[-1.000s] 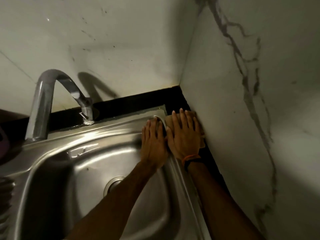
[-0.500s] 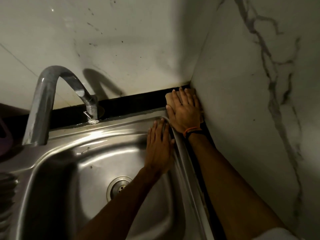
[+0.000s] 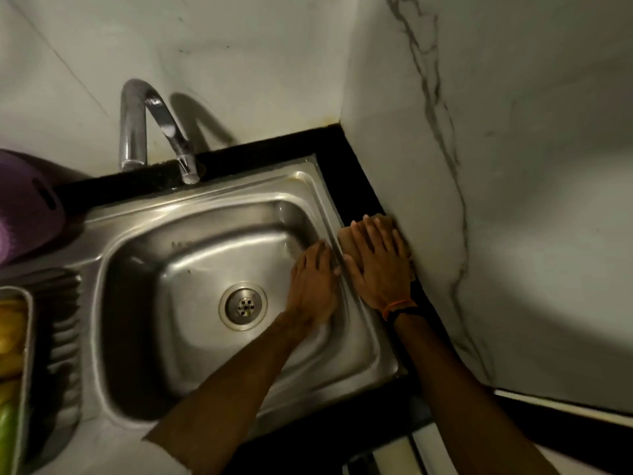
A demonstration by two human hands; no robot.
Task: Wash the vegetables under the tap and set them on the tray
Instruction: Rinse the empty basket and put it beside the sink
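A steel sink [image 3: 212,214] fills the middle, with a curved tap [image 3: 161,121] at its back rim and no water running. My left hand [image 3: 313,286] lies flat, fingers straight, against the sink's right inner wall. My right hand [image 3: 380,262] presses flat on a tan cloth or sponge [image 3: 346,240] on the black counter strip [image 3: 346,173] beside the marble wall. A metal tray [image 3: 25,337] at the far left edge holds yellow and green vegetables [image 3: 8,341], mostly cut off by the frame.
A purple object [image 3: 24,207] sits on the counter left of the tap. The ribbed draining board [image 3: 65,323] lies between tray and basin. Marble walls [image 3: 496,200] close in the back and right. The drain [image 3: 243,305] is in the basin's centre.
My right hand has slid the tan cloth back along the black strip from the far corner toward me. My left hand stays on the sink's right wall. The view has pulled back and down.
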